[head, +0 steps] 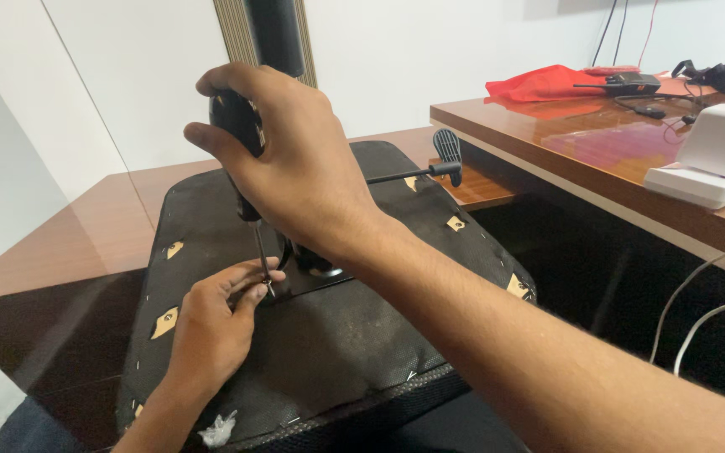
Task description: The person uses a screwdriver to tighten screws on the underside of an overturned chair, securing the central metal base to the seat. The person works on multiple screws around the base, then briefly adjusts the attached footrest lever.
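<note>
Head view looks down on an upturned chair seat, its underside covered in black fabric, lying across a brown wooden desk. Both of the person's hands work near the middle of that underside.

Right hand is wrapped firmly around the black handle of a screwdriver, fingers closed tight on it, holding the tool almost upright. Its thin metal shaft runs down to a tip that meets the edge of a black metal plate fixed to the seat, just beside the base of the chair's column, which rises out of the top of the picture.

Left hand rests on the fabric below, its thumb and forefinger pinched together around the screwdriver's tip, right at the spot where it touches the plate. Whether a screw sits between those fingertips cannot be told.

A black lever with a flat paddle end sticks out from the mechanism toward the right. Several small pale tears in the fabric show the wood beneath.

A 2nd, glossier desk stands well apart on the right, carrying a red cloth, a black handheld radio and a white box-shaped device. White cables hang down past its front edge.
</note>
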